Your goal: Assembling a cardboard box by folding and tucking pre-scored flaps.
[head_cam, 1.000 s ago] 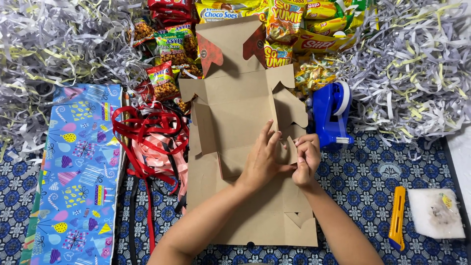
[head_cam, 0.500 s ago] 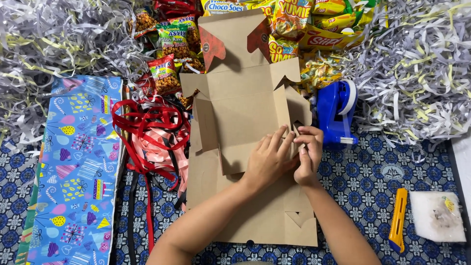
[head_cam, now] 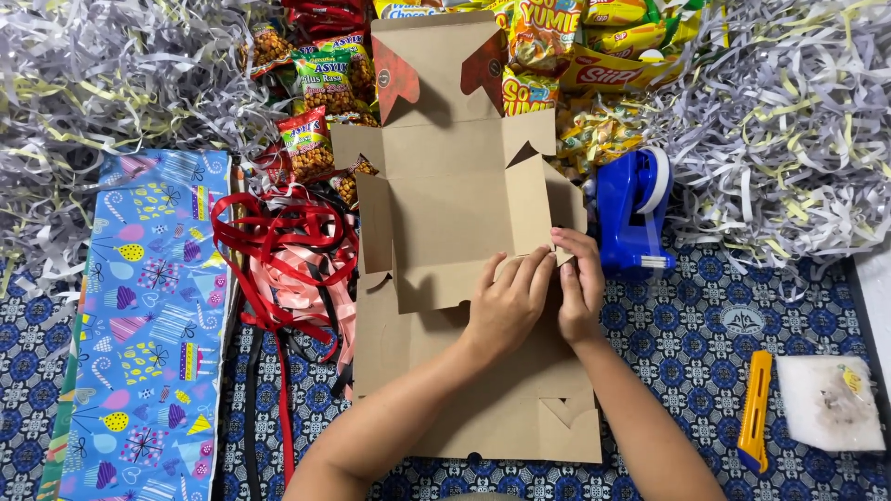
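Item one, fingers: I see the left hand point(head_cam: 506, 301) lying palm-down, fingers spread flat and unclenched, pressing the floor panel of the flat brown die-cut cardboard box blank point(head_cam: 455, 232). The right hand point(head_cam: 577, 288) sits just beside it, touching it, fingertips curled over and pinching the lower edge of the blank's right side flap.

Item two, the blank: it lies in the middle of the blue patterned cloth-covered surface point(head_cam: 705, 325), half raised. The left wall flap stands tilted, the right flap is bent inward, and the lid panel with its two red-printed corner tabs points away from me. The near panel with its slot cut-outs lies flat under the forearms.

Item three, step in hand, by my judgement: seating the right side wall along its crease. The next move calls for steady downward pressure from the left palm while the right fingers turn the flap fully upright and tuck its tab.

Item four, surroundings. Left: tangled red and pink ribbon point(head_cam: 288, 255), touching the blank, then a sheet of blue party-print wrapping paper point(head_cam: 148, 325). Right: blue tape dispenser point(head_cam: 636, 209), near the right hand. Further right: yellow utility knife point(head_cam: 754, 408) and a white sponge-like pad point(head_cam: 829, 404). Far side: colourful snack packets point(head_cam: 320, 102), ringed by shredded grey and yellow paper point(head_cam: 111, 74).
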